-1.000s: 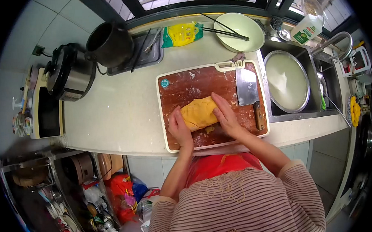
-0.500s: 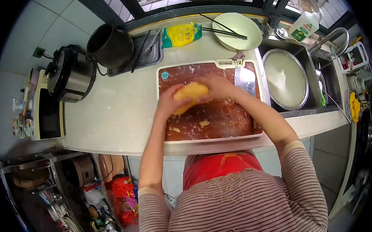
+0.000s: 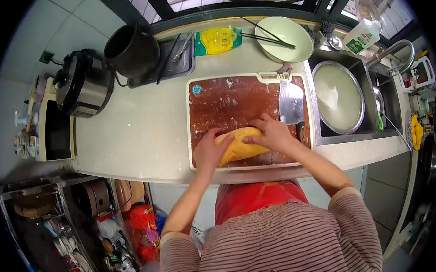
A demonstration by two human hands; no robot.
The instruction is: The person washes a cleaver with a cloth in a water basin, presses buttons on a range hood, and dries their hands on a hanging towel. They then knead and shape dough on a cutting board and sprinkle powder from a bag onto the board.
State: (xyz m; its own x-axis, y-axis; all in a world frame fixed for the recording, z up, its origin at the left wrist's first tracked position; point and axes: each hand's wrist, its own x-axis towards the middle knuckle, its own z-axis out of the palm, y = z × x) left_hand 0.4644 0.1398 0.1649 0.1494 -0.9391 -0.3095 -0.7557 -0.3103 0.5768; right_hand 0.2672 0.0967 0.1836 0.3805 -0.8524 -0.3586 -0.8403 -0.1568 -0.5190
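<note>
A long lump of yellow dough (image 3: 241,147) lies near the front edge of the brown cutting board (image 3: 226,104). My left hand (image 3: 212,149) grips its left end, thumb on top and fingers around the far side. Over the right end, my right hand (image 3: 272,133) holds the dough with its thumb pressed on the top. Dry flour and dough scraps speckle the board. A cleaver (image 3: 291,103) rests flat on the board's right side, its handle toward me.
Right of the board, a metal basin (image 3: 318,100) of cloudy liquid sits in the sink. Behind stand a pale bowl (image 3: 284,33) with chopsticks across it, a yellow-green packet (image 3: 217,41), a metal tray (image 3: 188,67) and a dark pot (image 3: 131,52). A pressure cooker (image 3: 87,86) is at left.
Both hands have brought the dough from the middle of the board down to its front edge. It now lies on the board, stretched sideways, with loose scraps no longer visible in front.
</note>
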